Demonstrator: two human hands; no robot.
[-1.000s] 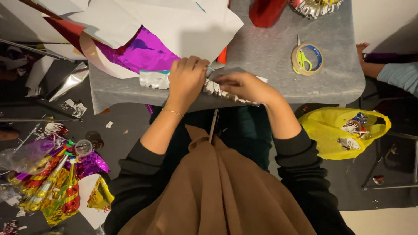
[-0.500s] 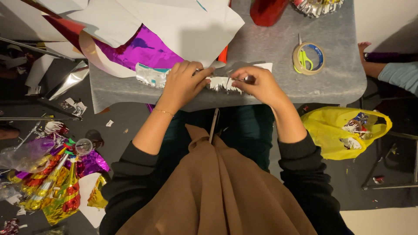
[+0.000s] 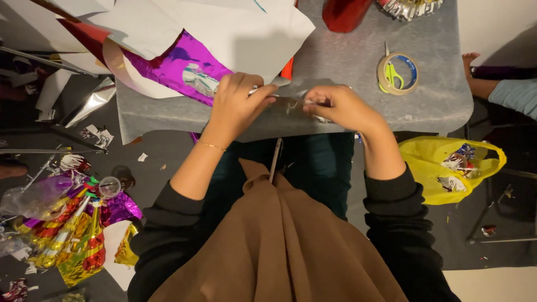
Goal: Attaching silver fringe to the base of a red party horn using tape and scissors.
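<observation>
— What are the two hands doing at the front of the grey surface (image 3: 347, 61)?

— The left hand (image 3: 238, 106) and the right hand (image 3: 335, 106) both pinch a narrow strip of silver foil (image 3: 291, 102) stretched between them, just above the near edge of the surface. Each grip is clamped on an end of the strip, fingers curled in tight.

— Is the strip lying flat?

— Hard to tell; it is small and partly hidden by the fingers. It runs roughly level from one hand to the other.

— What lies beside them?

— Behind the left hand, a purple foil sheet (image 3: 168, 61) sits under large white paper sheets (image 3: 224, 28). Further right on the surface, a roll of tape (image 3: 398, 72) rests with green-handled scissors (image 3: 391, 70) lying across its hole. A red foil shape (image 3: 344, 14) is at the far edge.

— And on the floor?

— A yellow bag (image 3: 428, 168) with foil scraps sits right of the person's knees. A heap of gold, red and purple foil pieces (image 3: 67, 235) lies on the left. Another person's arm in a light blue sleeve (image 3: 517, 95) shows at the right edge.
</observation>
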